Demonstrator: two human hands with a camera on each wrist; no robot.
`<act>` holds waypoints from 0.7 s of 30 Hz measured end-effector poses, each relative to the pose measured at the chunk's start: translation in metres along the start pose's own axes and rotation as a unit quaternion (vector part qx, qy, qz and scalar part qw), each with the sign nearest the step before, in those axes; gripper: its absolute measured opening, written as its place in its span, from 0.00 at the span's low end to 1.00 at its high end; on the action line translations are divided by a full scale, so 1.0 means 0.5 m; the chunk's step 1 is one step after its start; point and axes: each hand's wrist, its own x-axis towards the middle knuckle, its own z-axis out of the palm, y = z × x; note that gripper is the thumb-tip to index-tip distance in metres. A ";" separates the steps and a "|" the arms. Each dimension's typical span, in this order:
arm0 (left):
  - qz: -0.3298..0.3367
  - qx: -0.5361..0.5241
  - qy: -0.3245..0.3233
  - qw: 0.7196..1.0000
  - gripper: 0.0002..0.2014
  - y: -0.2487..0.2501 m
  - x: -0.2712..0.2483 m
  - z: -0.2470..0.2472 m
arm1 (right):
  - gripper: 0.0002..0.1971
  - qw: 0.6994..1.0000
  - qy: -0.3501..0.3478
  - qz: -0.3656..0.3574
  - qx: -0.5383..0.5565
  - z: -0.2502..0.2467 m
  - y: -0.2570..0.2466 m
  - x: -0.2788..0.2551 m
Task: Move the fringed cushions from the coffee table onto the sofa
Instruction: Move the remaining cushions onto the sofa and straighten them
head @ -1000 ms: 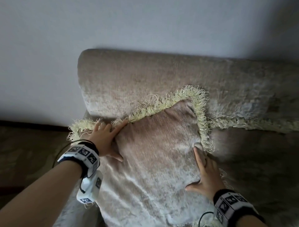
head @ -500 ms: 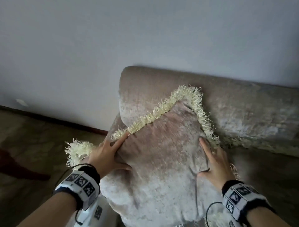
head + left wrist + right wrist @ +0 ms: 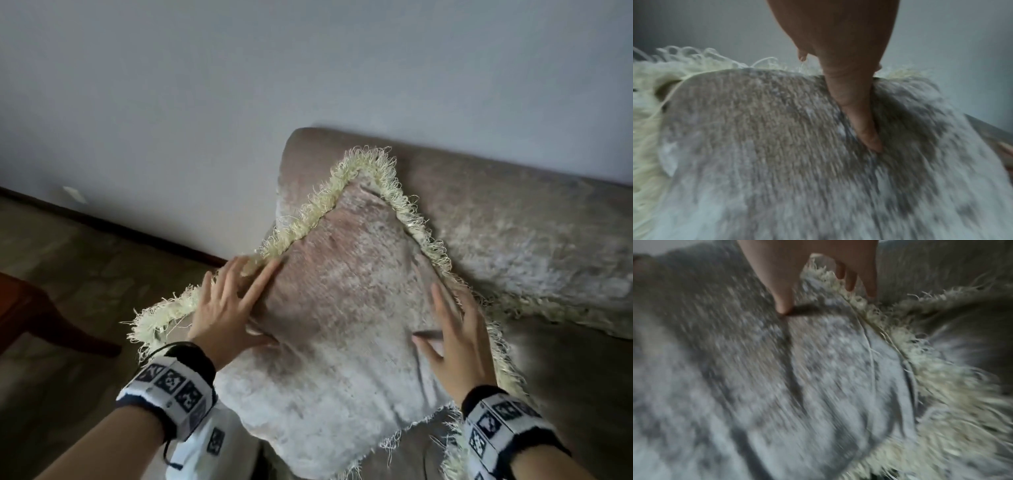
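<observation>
A beige velvet fringed cushion (image 3: pixel 342 325) with a cream fringe leans on the sofa's backrest (image 3: pixel 513 212), one corner pointing up. My left hand (image 3: pixel 246 308) grips its left edge: the thumb digs into the front face and the fingers reach over the fringe. My right hand (image 3: pixel 445 329) holds the right edge the same way. In the left wrist view my left hand (image 3: pixel 849 81) sinks its thumb into the cushion (image 3: pixel 777 146). In the blurred right wrist view my right hand (image 3: pixel 813 280) curls its fingers over the fringe of the cushion (image 3: pixel 818 369).
A second strip of cream fringe (image 3: pixel 548 308) runs along the foot of the backrest on the right, above the dark sofa seat (image 3: pixel 575 383). A red-brown wooden furniture leg (image 3: pixel 37 318) stands on the floor at the left. A wall with a dark skirting board (image 3: pixel 137 229) lies behind.
The cushion has turned so that its top corner points up against the backrest. Both hands have kept their hold. The view has swung, and the floor and wooden leg now show at left.
</observation>
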 end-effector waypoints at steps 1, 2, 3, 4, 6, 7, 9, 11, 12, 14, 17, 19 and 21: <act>0.030 0.006 -0.004 1.000 0.64 0.011 -0.006 0.001 | 0.60 1.000 -0.006 -0.011 0.029 0.006 0.012 -0.016; 0.048 0.010 -0.014 0.999 0.65 0.020 -0.011 0.007 | 0.62 0.999 -0.030 -0.016 0.036 0.012 0.022 -0.027; 0.051 0.012 -0.029 0.998 0.66 0.026 -0.014 0.017 | 0.64 0.998 -0.062 -0.015 0.020 0.019 0.028 -0.031; 0.046 0.013 -0.043 0.998 0.66 0.028 -0.013 0.028 | 0.65 0.996 -0.091 -0.009 -0.015 0.026 0.033 -0.028; 0.032 0.014 -0.063 0.997 0.66 0.029 0.003 0.049 | 0.64 0.988 -0.132 0.014 -0.076 0.039 0.034 -0.010; 0.027 0.015 -0.068 0.997 0.66 0.031 0.015 0.058 | 0.63 0.984 -0.150 0.023 -0.090 0.042 0.029 0.000; 0.020 0.023 -0.069 0.997 0.65 0.036 0.039 0.076 | 0.59 0.979 -0.175 0.041 -0.097 0.052 0.021 0.011; 0.016 0.034 -0.071 0.997 0.66 0.042 0.054 0.093 | 0.57 0.977 -0.181 0.048 -0.103 0.059 0.017 0.013; 0.015 0.041 -0.077 0.996 0.68 0.044 0.058 0.097 | 0.56 0.976 -0.182 0.050 -0.112 0.061 0.016 0.012; 0.019 0.046 -0.084 0.995 0.69 0.047 0.064 0.096 | 0.55 0.972 -0.188 0.054 -0.132 0.059 0.017 0.012; 0.018 0.025 -0.088 0.996 0.66 0.047 0.055 0.079 | 0.56 0.977 -0.172 0.035 -0.120 0.041 0.016 0.008; 0.020 0.011 -0.080 0.997 0.63 0.045 0.040 0.059 | 0.58 0.981 -0.165 0.012 -0.102 0.021 0.027 0.000; 0.027 -0.009 -0.073 0.997 0.62 0.048 0.026 0.031 | 0.58 0.985 -0.150 -0.004 -0.090 -0.012 0.041 -0.009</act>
